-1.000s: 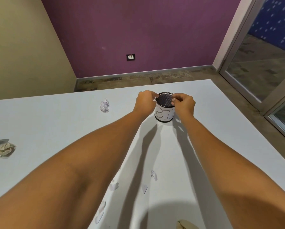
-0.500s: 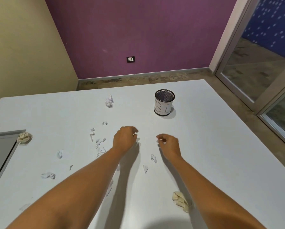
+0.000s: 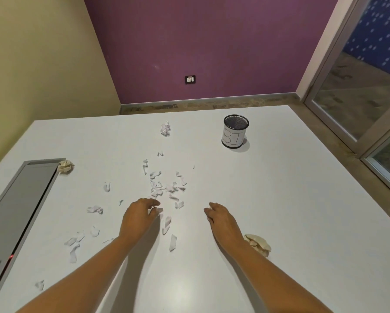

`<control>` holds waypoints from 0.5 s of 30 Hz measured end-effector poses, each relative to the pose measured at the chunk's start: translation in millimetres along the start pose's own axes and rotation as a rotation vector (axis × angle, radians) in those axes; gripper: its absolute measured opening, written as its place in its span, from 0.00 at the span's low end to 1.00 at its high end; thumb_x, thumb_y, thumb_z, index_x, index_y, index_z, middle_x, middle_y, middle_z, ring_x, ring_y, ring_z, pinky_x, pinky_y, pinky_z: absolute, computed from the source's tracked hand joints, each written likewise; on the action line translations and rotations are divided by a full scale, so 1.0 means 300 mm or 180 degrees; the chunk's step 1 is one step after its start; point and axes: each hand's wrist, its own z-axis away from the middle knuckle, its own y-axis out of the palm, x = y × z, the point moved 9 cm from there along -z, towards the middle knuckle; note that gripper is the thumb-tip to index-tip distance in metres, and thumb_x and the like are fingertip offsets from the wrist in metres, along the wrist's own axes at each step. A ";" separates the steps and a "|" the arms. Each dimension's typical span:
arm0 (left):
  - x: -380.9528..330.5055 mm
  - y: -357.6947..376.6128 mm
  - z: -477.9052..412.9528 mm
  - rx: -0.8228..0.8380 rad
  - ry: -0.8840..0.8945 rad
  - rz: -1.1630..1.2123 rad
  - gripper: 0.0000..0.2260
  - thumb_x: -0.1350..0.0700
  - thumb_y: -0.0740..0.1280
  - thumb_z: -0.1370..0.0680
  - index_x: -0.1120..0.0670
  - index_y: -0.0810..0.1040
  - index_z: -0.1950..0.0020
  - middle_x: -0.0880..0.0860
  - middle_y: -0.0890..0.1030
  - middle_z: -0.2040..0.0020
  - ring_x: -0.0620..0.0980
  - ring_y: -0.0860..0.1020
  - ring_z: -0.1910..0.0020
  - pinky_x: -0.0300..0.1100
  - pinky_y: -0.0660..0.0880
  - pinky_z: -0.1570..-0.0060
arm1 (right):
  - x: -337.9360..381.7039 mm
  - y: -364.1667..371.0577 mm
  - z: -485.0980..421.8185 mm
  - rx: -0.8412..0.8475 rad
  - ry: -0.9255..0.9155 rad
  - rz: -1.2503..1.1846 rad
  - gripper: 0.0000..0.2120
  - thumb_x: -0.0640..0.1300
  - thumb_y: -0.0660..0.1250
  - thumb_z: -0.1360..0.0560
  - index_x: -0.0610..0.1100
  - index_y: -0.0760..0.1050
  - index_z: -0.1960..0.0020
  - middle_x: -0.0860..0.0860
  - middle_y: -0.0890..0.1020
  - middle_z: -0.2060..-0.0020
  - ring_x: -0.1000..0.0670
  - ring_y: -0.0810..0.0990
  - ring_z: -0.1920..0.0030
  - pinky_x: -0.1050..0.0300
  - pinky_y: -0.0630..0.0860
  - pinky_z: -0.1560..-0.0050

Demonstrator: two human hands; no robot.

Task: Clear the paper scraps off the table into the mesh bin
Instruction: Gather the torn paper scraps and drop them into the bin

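- Gathering scraps: your left hand [image 3: 142, 213] curls loosely over the paper scraps [image 3: 164, 188], seemingly empty; your right hand [image 3: 221, 219] lies open.
- Pinch a cluster, then carry it to the mesh bin [image 3: 235, 131], well beyond.

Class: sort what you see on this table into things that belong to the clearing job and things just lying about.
Job: torn white scraps, white crumpled ball, mesh bin, left hand, right hand.

Lying about: grey panel, wall socket.
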 end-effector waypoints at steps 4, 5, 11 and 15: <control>0.075 -0.001 0.069 0.0063 -0.0202 0.0026 0.09 0.59 0.67 0.25 0.57 0.81 0.46 0.56 0.83 0.47 0.53 0.81 0.51 0.42 0.73 0.50 | 0.020 0.005 0.055 -0.0329 -0.0202 0.0239 0.18 0.50 0.58 0.21 0.47 0.69 0.33 0.54 0.72 0.33 0.54 0.70 0.35 0.64 0.60 0.40; 0.079 0.003 0.085 0.0069 -0.0235 0.0061 0.09 0.58 0.67 0.25 0.56 0.81 0.46 0.55 0.83 0.48 0.52 0.81 0.53 0.42 0.73 0.51 | 0.024 0.010 0.064 -0.0355 -0.0237 0.0299 0.18 0.50 0.58 0.21 0.47 0.70 0.33 0.53 0.73 0.34 0.54 0.71 0.36 0.63 0.61 0.40; 0.011 0.076 0.194 0.0278 -0.0115 0.0109 0.09 0.51 0.71 0.29 0.54 0.81 0.52 0.52 0.81 0.56 0.47 0.76 0.61 0.39 0.70 0.57 | 0.038 0.041 0.118 -0.0189 -0.0150 0.0225 0.14 0.39 0.55 0.20 0.33 0.73 0.42 0.41 0.74 0.38 0.44 0.73 0.41 0.53 0.66 0.39; -0.042 0.141 0.232 0.0468 -0.0003 0.0110 0.13 0.49 0.73 0.31 0.54 0.80 0.52 0.48 0.76 0.58 0.46 0.75 0.61 0.37 0.69 0.58 | 0.042 0.044 0.143 -0.0040 -0.0087 0.0079 0.14 0.33 0.53 0.21 0.32 0.74 0.41 0.38 0.75 0.41 0.40 0.70 0.39 0.52 0.67 0.40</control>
